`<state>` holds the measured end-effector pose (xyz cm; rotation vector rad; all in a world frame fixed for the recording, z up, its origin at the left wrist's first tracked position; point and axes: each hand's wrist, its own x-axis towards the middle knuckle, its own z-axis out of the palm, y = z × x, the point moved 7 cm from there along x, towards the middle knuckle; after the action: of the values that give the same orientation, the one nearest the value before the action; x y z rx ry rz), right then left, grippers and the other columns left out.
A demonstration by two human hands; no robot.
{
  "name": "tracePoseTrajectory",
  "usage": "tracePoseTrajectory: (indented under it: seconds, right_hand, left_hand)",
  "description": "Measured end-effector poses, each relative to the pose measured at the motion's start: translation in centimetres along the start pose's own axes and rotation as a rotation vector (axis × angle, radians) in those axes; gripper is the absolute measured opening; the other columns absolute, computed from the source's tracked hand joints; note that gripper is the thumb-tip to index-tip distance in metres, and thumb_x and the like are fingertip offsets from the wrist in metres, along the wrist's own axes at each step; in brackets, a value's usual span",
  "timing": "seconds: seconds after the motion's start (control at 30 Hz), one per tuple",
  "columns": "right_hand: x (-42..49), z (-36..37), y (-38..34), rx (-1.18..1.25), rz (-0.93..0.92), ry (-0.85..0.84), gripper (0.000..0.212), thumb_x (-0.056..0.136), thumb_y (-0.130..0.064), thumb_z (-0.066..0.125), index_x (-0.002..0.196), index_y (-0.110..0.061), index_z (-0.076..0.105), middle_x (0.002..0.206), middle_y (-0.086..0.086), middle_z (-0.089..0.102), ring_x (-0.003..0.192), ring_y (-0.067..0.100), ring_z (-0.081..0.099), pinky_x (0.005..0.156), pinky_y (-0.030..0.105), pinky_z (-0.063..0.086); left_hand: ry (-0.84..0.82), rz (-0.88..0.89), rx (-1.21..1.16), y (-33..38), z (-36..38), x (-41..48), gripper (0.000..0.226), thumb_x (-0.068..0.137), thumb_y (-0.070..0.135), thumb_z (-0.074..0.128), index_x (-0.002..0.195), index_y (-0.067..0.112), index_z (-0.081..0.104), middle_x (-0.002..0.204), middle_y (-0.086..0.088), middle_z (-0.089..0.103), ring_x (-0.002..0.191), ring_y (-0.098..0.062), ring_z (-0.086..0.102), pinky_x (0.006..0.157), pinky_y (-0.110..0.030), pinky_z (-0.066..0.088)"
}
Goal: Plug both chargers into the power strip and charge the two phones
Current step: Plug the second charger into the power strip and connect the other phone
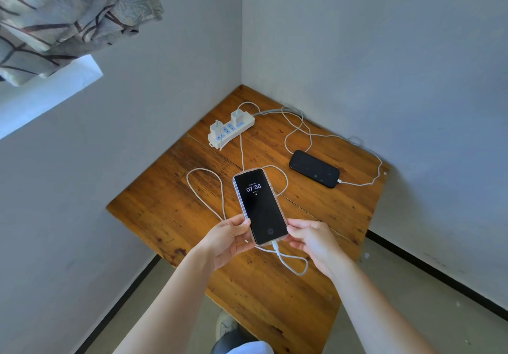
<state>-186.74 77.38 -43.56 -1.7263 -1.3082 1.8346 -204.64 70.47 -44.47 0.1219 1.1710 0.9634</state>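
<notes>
A phone in a clear case (259, 205) shows 07:58 on its lit screen. My left hand (229, 239) grips its lower left edge and my right hand (312, 241) its lower right corner, above the wooden table (170, 216). A white cable (288, 261) is plugged into its bottom end. A second, dark phone (313, 168) lies flat at the right with another white cable (360, 183) in its near end. At the back, a white power strip (231, 129) carries two white chargers (237, 116), one at each end.
The table fits into a corner between two pale walls. Loose cable loops (204, 189) lie on the wood to the left of the held phone and behind the dark phone. A patterned curtain (63, 15) hangs at the upper left. My shoe (225, 325) shows under the table's near edge.
</notes>
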Motion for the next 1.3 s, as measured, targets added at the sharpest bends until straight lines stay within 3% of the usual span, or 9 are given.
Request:
tracePoseTrajectory:
  seconds: [0.23,0.43,0.6,0.7,1.3]
  right_hand:
    - [-0.1,0.13,0.07,-0.015,0.0,0.007,0.022,0.09,-0.011,0.061,0.106,-0.022,0.069,0.094,-0.012,0.068,0.081,0.012,0.07,0.058,0.015,0.052]
    - [-0.25,0.09,0.11,-0.021,-0.004,0.013,0.022,0.09,-0.01,0.06,0.106,-0.021,0.069,0.094,-0.013,0.066,0.083,0.013,0.069,0.06,0.017,0.053]
    - [-0.52,0.1,0.15,0.03,0.005,-0.018,0.027,0.089,-0.006,0.059,0.113,-0.016,0.066,0.103,-0.003,0.07,0.091,0.016,0.068,0.075,0.028,0.056]
    - [-0.58,0.14,0.1,0.046,0.007,-0.027,0.029,0.089,-0.005,0.059,0.116,-0.014,0.064,0.103,-0.001,0.071,0.09,0.015,0.069,0.075,0.029,0.055]
    - [-0.82,0.34,-0.06,0.022,0.009,-0.034,0.029,0.09,-0.01,0.06,0.118,-0.016,0.063,0.104,-0.004,0.071,0.091,0.011,0.069,0.072,0.025,0.055]
  left_hand:
    - [0.014,0.009,-0.001,-0.06,-0.34,0.1,0.021,0.094,0.006,0.051,0.106,0.013,0.068,0.109,-0.012,0.072,0.1,-0.027,0.07,0.085,-0.041,0.056]
    - [0.01,0.017,0.002,-0.13,-0.22,0.0,0.021,0.095,0.01,0.051,0.11,0.015,0.066,0.11,-0.011,0.072,0.103,-0.026,0.068,0.076,-0.037,0.058]
    - [-0.025,0.019,0.011,-0.15,-0.22,0.15,0.025,0.096,0.008,0.049,0.114,0.013,0.065,0.112,-0.012,0.071,0.107,-0.027,0.066,0.092,-0.044,0.052]
    - [-0.04,0.024,0.034,-0.21,-0.37,0.31,0.026,0.096,0.008,0.049,0.115,0.013,0.065,0.112,-0.011,0.072,0.108,-0.026,0.066,0.098,-0.046,0.048]
    - [-0.045,0.059,0.075,0.11,-0.5,0.14,0.024,0.096,0.01,0.049,0.114,0.015,0.064,0.11,-0.008,0.073,0.103,-0.022,0.067,0.091,-0.038,0.052]
